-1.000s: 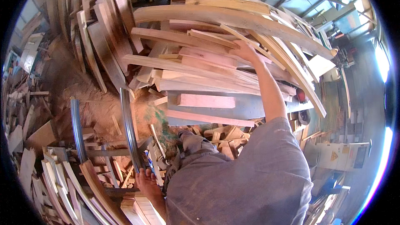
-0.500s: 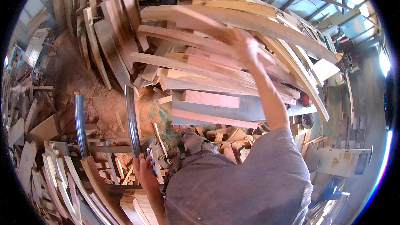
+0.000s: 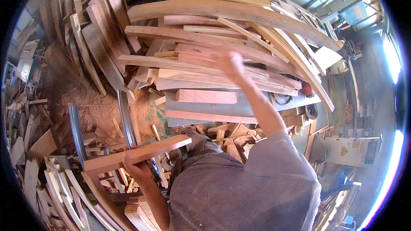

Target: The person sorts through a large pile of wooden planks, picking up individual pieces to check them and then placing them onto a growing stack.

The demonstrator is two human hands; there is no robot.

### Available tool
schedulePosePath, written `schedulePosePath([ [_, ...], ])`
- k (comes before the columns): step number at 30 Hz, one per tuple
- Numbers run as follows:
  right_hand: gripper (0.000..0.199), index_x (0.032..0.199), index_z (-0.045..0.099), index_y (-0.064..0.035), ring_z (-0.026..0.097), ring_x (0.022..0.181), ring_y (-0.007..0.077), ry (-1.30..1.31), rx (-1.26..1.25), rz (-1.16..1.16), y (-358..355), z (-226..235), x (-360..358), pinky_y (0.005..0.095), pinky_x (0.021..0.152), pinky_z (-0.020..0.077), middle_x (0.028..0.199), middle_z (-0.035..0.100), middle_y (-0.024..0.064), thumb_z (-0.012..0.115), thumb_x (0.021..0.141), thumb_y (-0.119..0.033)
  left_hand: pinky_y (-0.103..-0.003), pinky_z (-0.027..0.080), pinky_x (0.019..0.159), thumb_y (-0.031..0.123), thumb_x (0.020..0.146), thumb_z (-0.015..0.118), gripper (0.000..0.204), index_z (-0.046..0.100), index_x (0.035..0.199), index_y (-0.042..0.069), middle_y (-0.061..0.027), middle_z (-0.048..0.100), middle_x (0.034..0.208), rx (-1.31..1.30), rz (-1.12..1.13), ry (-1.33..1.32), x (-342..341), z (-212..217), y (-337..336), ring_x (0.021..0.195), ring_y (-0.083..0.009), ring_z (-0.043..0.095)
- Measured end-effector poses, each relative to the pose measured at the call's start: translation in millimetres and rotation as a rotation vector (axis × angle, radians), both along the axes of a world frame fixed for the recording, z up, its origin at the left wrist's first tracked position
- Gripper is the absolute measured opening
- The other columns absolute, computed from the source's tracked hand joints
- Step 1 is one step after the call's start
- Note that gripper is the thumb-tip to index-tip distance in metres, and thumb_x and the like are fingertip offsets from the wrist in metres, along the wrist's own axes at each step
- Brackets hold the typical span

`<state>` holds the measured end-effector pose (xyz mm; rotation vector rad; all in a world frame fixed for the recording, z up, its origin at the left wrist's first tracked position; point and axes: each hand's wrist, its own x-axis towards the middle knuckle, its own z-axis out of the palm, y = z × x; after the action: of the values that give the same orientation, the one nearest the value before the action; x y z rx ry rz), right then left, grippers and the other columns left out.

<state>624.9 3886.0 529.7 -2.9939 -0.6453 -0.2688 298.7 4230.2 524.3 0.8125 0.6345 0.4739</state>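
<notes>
In my left hand [image 3: 138, 169] is a short, thick wooden board [image 3: 139, 155], gripped at its near edge. The board slants up to the right and crosses over two shiny metal rails [image 3: 125, 117]. My right hand [image 3: 231, 63] is raised over a pile of long planks [image 3: 188, 38]; motion smears its fingers, and I cannot tell whether they hold anything. Below that hand, a reddish block [image 3: 206, 96] and a thin reddish strip [image 3: 209, 116] lie on a grey tabletop [image 3: 171, 104].
Curved boards [image 3: 113, 25] lean at the far left. Cut strips [image 3: 64, 190] stand bunched at the near left. Offcuts [image 3: 233, 134] lie beneath the table's front edge. Sawdust [image 3: 100, 113] covers the floor around the rails. A white cabinet [image 3: 351, 150] stands to the right.
The wooden board now lies over the rails in my left hand, which was open beside a rail before. My right hand, earlier farther over the pile with a blurred plank, has come nearer and left.
</notes>
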Motion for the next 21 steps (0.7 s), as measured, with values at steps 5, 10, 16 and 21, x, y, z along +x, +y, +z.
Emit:
schedulePosePath([
  [5,0.043,0.106,0.066,-0.01,0.063,0.093,0.0391,0.371,0.114,-0.382,-63.8,33.2,-4.8,0.0459,0.081,0.0494,0.098,0.068,0.0185,0.067,0.08,-0.044,-0.043,0.045,0.094,0.045,0.089,0.058,0.049,0.053,0.112,0.002,-0.0147,0.06,0.102,-0.178,0.156,-0.012,-18.3,3.5,14.8,0.099,-0.027,0.057],
  [10,0.048,0.107,0.065,-0.007,0.06,0.101,0.036,0.232,0.13,-0.226,-81.9,11.2,-41.0,0.044,0.086,0.0471,0.108,0.064,0.0184,0.072,0.076,-0.043,-0.044,0.046,0.092,0.047,0.09,0.055,0.05,0.053,0.111,0.001,-0.0158,0.06,0.101,-0.296,0.122,-0.064,-17.4,6.5,13.7,0.098,-0.0278,0.057],
  [16,0.034,0.096,0.064,-0.0063,0.059,0.092,0.0325,0.023,0.273,0.034,-52.2,0.0,-85.5,0.0439,0.081,0.0481,0.093,0.062,0.0115,0.074,0.075,-0.03,-0.045,0.046,0.094,0.046,0.093,0.052,0.051,0.055,0.114,0.0,-0.0176,0.061,0.104,-0.256,0.047,-0.092,-19.6,-11.6,13.6,0.099,-0.0298,0.058],
  [21,0.035,0.097,0.065,-0.0051,0.06,0.092,0.0293,0.028,0.309,0.108,-37.1,-18.5,-129.5,0.0418,0.082,0.0488,0.095,0.063,0.0086,0.078,0.069,-0.021,-0.045,0.045,0.096,0.047,0.092,0.052,0.052,0.056,0.115,-0.001,-0.0183,0.063,0.105,-0.323,-0.029,-0.098,-25.0,-11.0,3.8,0.101,-0.0304,0.059],
])
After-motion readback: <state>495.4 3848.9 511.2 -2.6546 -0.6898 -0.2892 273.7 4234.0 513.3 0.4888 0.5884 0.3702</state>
